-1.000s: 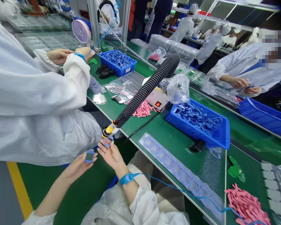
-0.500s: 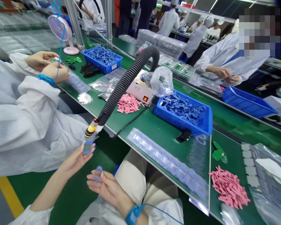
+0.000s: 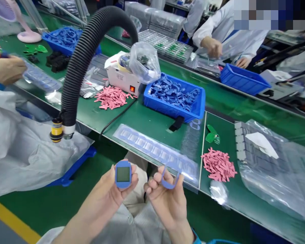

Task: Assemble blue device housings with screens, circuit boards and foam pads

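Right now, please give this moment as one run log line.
Left hand: blue-cased small screen | right hand: blue open frame

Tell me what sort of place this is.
Probably a factory electronics assembly line: a long green workbench, a blue parts bin, a ribbed black hose, and workers in white smocks.
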`<action>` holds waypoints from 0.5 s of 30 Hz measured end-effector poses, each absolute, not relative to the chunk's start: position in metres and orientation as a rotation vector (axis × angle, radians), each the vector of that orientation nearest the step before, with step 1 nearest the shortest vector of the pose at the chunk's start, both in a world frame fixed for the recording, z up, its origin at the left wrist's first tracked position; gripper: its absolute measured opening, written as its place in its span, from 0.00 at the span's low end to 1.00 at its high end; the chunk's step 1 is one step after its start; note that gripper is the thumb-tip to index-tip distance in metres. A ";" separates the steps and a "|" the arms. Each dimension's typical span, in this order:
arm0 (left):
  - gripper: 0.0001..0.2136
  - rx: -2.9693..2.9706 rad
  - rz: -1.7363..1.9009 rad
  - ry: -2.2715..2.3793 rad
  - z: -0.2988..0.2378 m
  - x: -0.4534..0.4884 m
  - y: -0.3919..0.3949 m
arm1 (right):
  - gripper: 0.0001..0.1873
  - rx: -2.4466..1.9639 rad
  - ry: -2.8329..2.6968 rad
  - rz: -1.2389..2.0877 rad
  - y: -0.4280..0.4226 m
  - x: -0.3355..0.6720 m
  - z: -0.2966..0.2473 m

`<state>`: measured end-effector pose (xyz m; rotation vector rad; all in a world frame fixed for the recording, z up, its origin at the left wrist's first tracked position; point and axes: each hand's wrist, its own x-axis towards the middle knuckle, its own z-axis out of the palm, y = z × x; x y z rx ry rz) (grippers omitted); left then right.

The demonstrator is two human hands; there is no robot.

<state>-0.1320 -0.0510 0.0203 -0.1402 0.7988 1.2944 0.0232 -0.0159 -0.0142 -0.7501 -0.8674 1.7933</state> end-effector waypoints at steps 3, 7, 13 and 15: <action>0.10 -0.097 1.226 0.746 0.030 -0.104 -0.042 | 0.29 -0.781 -0.974 1.685 -0.011 0.043 -0.012; 0.11 -0.052 1.194 0.742 0.041 -0.071 -0.030 | 0.29 -0.863 -0.912 1.603 -0.010 0.064 -0.011; 0.10 -0.175 1.170 0.651 0.055 -0.030 -0.015 | 0.15 -0.649 -0.451 1.625 -0.011 0.087 0.009; 0.11 -0.185 1.176 0.622 0.058 -0.021 -0.012 | 0.14 -0.583 -0.445 1.617 -0.012 0.093 0.012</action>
